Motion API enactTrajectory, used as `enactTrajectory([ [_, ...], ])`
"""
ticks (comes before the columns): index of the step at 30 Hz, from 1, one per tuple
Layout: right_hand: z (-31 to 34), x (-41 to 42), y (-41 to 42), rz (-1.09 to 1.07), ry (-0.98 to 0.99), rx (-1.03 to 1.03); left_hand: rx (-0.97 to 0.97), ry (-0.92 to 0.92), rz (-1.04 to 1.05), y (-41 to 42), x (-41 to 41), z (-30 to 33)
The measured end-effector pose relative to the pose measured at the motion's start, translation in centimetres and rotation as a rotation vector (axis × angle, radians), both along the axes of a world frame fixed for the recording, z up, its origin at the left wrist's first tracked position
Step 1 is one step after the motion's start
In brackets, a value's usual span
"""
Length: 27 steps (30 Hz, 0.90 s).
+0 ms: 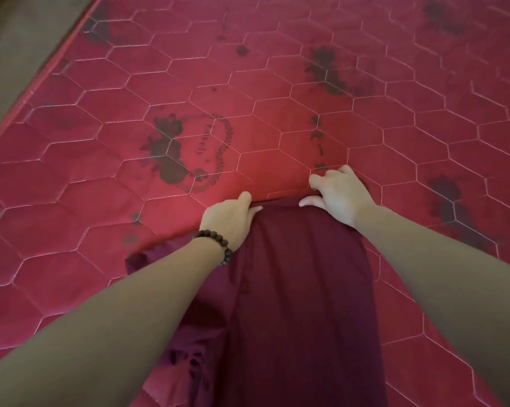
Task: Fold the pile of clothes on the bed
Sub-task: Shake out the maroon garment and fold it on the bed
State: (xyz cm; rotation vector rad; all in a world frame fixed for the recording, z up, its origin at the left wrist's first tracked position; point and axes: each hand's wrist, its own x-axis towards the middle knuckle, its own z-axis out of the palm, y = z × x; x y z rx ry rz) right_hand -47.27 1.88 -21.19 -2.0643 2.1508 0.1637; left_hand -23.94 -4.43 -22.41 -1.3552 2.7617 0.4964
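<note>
A dark maroon garment point(292, 289) is laid lengthwise near the bed's point(247, 83) near edge, its far end gripped by the left hand point(230, 218) and apparently pinched by the right hand point(339, 195).

faint script inside a wreath print point(215, 154) on the red quilted bedcover point(277, 83), too blurred to read

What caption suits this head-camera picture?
Both hands, left hand and right hand, grip the far edge of a maroon garment on a red quilted mattress.
</note>
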Motion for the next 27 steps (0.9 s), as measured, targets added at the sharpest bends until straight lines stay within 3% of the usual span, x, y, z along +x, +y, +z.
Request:
enactTrajectory([
  [4, -0.9, 2.7, 0.1, -0.168, 0.104, -0.142, -0.231, -0.093, 0.181, -0.7, -1.1, 0.2],
  [6, -1.3, 5.1, 1.8, -0.208, 0.055, -0.327, -0.352, 0.055, 0.13, 1.2, -2.4, 0.4],
  [8, -2.0, 7.4, 4.3, -0.185, -0.005, -0.366, -0.302, 0.182, -0.075, 4.6, -3.6, -0.3],
  [10, -2.9, 8.7, 6.8, -0.166, -0.015, -0.276, -0.19, 0.112, -0.184, 7.4, -3.6, -1.5],
  [13, -3.7, 7.4, 9.1, -0.253, 0.004, -0.187, -0.107, -0.032, -0.157, 8.2, -2.6, -3.2],
  [19, -4.8, 5.1, 10.1, -0.443, -0.029, -0.229, -0.14, -0.038, -0.154, 7.9, -2.5, -3.3],
  [23, -4.4, 6.0, 10.4, -0.434, 0.054, -0.203, -0.138, 0.01, -0.147, 7.5, -2.2, -3.2],
  [27, -2.9, 9.0, 13.7, -0.36, 0.01, -0.155, -0.155, -0.012, -0.185, 10.1, -1.4, -1.8],
])
